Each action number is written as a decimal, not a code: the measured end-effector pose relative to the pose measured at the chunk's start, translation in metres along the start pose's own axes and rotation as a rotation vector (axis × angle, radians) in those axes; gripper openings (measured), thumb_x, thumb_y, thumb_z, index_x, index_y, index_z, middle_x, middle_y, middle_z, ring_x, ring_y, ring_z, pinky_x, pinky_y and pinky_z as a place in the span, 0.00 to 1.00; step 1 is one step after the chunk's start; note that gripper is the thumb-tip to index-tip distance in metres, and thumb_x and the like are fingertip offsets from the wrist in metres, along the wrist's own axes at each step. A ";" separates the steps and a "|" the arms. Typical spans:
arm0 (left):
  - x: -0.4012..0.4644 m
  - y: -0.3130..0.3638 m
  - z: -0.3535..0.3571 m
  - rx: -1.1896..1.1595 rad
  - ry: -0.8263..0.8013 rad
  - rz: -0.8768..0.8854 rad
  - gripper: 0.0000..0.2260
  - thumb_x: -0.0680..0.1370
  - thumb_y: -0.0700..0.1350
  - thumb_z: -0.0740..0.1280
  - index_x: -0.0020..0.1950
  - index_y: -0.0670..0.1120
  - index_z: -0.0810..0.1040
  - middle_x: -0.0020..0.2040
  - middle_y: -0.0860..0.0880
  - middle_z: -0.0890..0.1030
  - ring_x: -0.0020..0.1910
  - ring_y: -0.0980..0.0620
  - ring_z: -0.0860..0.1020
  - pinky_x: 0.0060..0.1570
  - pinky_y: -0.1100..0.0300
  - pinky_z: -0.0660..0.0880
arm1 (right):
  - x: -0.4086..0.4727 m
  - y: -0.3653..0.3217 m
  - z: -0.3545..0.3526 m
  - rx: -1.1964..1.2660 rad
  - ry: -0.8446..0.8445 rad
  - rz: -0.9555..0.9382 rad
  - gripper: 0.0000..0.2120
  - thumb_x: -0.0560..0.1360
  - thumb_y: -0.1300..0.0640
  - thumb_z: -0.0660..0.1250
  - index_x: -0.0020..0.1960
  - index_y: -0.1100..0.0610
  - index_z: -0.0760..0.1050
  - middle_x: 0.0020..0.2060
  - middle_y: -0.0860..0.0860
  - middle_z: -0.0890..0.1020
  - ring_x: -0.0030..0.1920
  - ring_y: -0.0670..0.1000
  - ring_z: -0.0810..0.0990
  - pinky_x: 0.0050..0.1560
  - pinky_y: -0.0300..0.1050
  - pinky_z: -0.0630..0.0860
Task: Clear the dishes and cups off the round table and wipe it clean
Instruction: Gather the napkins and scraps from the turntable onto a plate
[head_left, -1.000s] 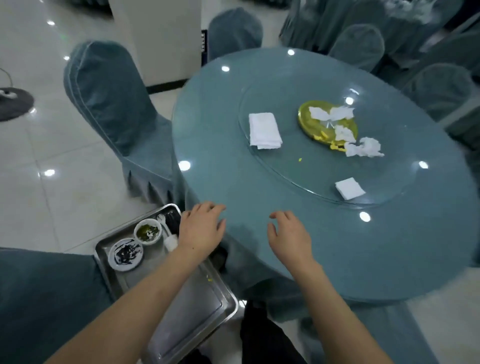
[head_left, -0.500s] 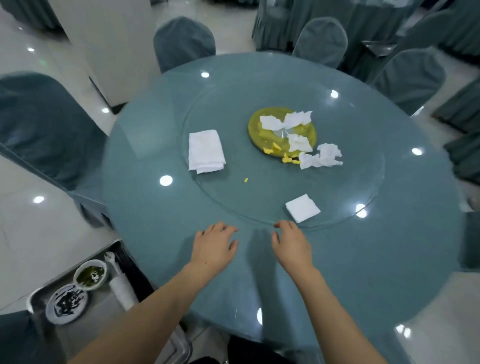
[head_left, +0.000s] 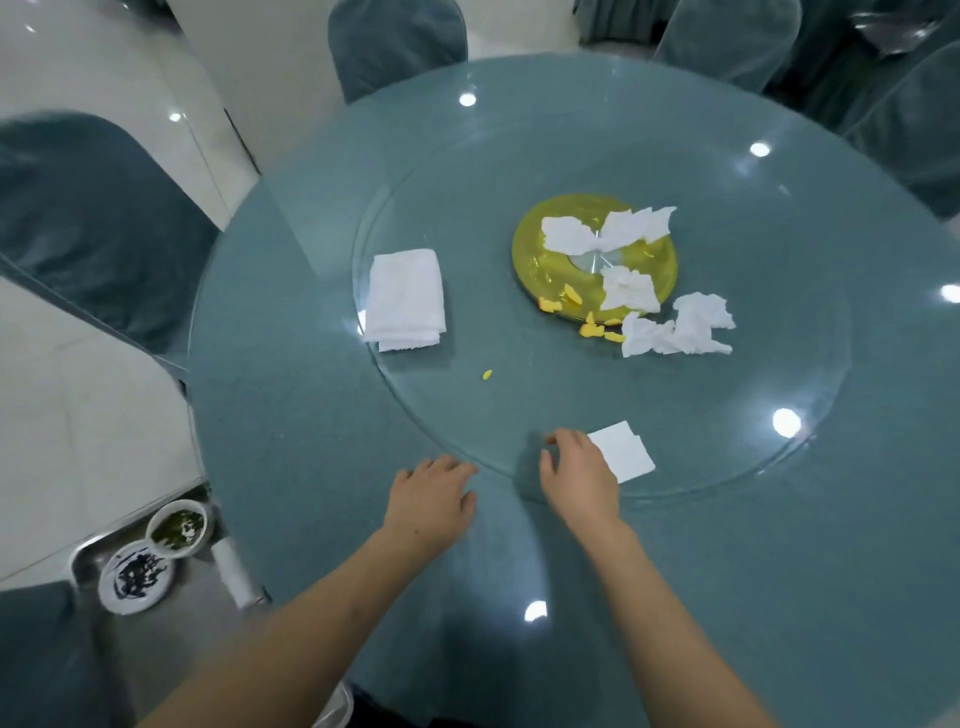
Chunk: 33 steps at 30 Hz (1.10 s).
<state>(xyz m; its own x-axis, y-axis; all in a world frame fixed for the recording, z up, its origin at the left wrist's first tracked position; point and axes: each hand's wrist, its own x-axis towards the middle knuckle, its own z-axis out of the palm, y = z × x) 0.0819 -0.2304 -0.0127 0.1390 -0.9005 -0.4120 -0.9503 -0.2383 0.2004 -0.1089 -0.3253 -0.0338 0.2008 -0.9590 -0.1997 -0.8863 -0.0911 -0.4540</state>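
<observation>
Hands over round table (head_left: 311, 441): left hand (head_left: 431, 499) relaxed, empty; right hand (head_left: 576, 478) loose beside napkin (head_left: 626, 451).

Both hands (head_left: 504, 488) open over round table (head_left: 779, 571) edge, right one touching small white napkin (head_left: 626, 451); yellow plate (head_left: 550, 260) w/ tissues mid-table.

Bare to past the elbows, no sleeves, rings or watch on left hand (head_left: 428, 501) or right hand (head_left: 576, 480).

Round teal table (head_left: 322, 426): yellow plate (head_left: 540, 260) holding crumpled napkins (head_left: 605, 231), folded white cloth (head_left: 405, 299) left of it
</observation>
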 end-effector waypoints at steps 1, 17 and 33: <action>0.003 0.000 0.000 -0.004 -0.002 -0.004 0.20 0.82 0.56 0.58 0.75 0.58 0.69 0.71 0.55 0.73 0.69 0.48 0.72 0.64 0.51 0.67 | 0.003 -0.004 0.003 -0.005 -0.001 -0.017 0.10 0.81 0.53 0.63 0.60 0.54 0.76 0.57 0.51 0.78 0.58 0.56 0.76 0.49 0.51 0.75; 0.043 0.023 0.022 -0.002 -0.113 0.085 0.22 0.83 0.50 0.58 0.77 0.56 0.66 0.82 0.54 0.60 0.81 0.48 0.58 0.74 0.49 0.61 | 0.050 0.086 -0.015 -0.377 -0.135 -0.112 0.27 0.77 0.62 0.62 0.75 0.47 0.68 0.68 0.48 0.73 0.66 0.55 0.71 0.57 0.50 0.65; 0.011 0.011 0.019 -0.011 -0.121 0.091 0.21 0.81 0.49 0.59 0.75 0.57 0.69 0.76 0.56 0.70 0.74 0.51 0.69 0.71 0.51 0.64 | 0.021 0.059 -0.008 0.021 -0.228 0.089 0.05 0.78 0.60 0.61 0.52 0.56 0.74 0.47 0.56 0.82 0.48 0.61 0.78 0.46 0.51 0.73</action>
<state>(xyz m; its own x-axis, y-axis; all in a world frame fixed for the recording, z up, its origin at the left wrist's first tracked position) 0.0675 -0.2363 -0.0322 0.0169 -0.8682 -0.4959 -0.9541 -0.1623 0.2517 -0.1603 -0.3532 -0.0582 0.2132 -0.8775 -0.4296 -0.8962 -0.0006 -0.4436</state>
